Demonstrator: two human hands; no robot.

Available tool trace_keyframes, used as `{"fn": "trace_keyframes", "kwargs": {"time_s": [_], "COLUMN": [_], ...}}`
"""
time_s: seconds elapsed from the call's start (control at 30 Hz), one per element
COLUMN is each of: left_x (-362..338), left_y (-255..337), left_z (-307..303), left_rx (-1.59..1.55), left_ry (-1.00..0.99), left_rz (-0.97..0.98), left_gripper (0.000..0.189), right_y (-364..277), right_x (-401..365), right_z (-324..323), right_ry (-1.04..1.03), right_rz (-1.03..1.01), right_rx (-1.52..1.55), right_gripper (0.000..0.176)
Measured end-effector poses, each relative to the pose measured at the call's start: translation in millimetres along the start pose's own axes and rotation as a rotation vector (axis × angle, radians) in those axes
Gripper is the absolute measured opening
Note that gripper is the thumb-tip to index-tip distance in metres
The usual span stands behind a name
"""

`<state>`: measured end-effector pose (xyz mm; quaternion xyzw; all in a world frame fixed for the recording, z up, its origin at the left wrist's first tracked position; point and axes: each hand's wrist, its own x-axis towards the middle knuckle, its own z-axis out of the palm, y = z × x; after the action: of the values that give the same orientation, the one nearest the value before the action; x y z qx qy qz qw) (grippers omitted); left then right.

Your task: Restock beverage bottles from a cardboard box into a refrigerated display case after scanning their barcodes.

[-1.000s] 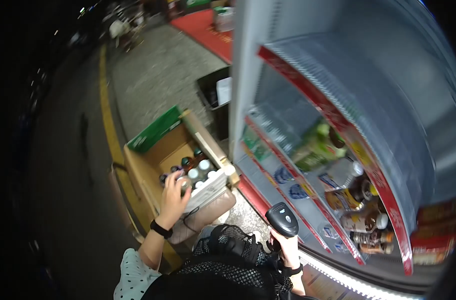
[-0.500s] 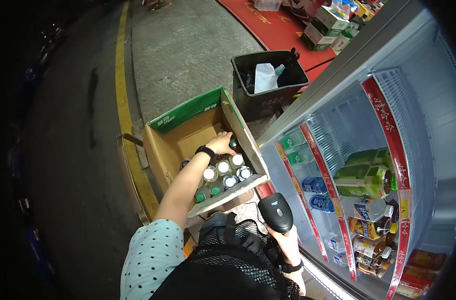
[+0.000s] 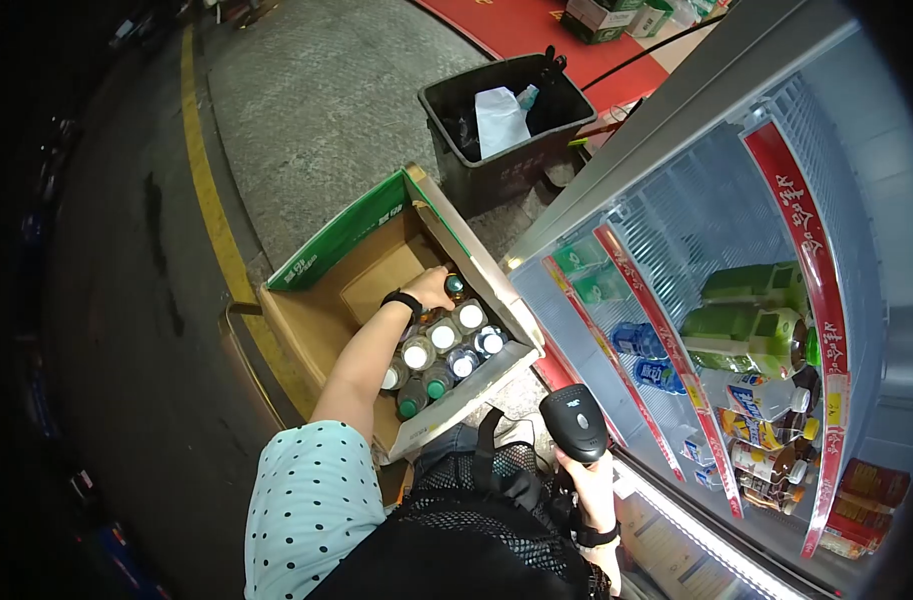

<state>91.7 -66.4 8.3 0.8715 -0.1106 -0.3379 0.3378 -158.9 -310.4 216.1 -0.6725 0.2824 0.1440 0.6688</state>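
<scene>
An open cardboard box [image 3: 349, 226] with a green flap holds several upright bottles, some with white caps [image 3: 443, 336], some with green ones [image 3: 413, 408]. Inside it, my left hand [image 3: 434, 288] has its fingers round the upper part of a dark-green-capped bottle [image 3: 456, 286] near the right wall; the bottle's lower part is hidden. My right hand [image 3: 589, 482] grips a black handheld scanner [image 3: 575, 424] by its handle, between the box and the fridge shelves.
An open fridge with red-edged shelves [image 3: 822, 300] fills the right side, with green bottle packs [image 3: 742, 338] and other drinks in it. Behind the box stands a dark bin [image 3: 517, 160] holding white paper. A metal rail [image 3: 247, 365] runs left of the box.
The view has shifted, so the box and bin sit further left and the scanner further right. My left hand remains at the dark-green-capped bottle, its fingers lower beside the cap.
</scene>
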Motion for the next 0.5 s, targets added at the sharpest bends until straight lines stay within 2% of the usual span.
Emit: {"fn": "trace_keyframes", "kwargs": {"time_s": [0.13, 0.2, 0.3, 0.4, 0.47, 0.5], "left_x": [9, 6, 2, -16, -48, -65], "left_y": [-19, -17, -10, 5, 31, 45], "left_z": [17, 16, 9, -4, -30, -39], "left_rx": [-0.020, -0.062, 0.057, 0.126, 0.089, 0.157], "left_ry": [0.115, 0.096, 0.130, 0.193, 0.289, 0.329], "left_rz": [0.074, 0.007, 0.006, 0.002, 0.188, 0.195], "left_gripper": [0.054, 0.059, 0.062, 0.064, 0.062, 0.061], "right_y": [3, 4, 8, 0, 3, 1], "right_x": [3, 1, 1, 1, 0, -1], "right_z": [8, 5, 0, 1, -4, -5], "right_ry": [-0.071, -0.091, -0.207, -0.228, -0.249, -0.274], "right_rz": [-0.082, -0.079, -0.114, -0.155, -0.204, -0.212], "right_rx": [0.045, 0.072, 0.079, 0.025, 0.014, 0.082], "right_gripper": [0.022, 0.024, 0.031, 0.037, 0.040, 0.043]}}
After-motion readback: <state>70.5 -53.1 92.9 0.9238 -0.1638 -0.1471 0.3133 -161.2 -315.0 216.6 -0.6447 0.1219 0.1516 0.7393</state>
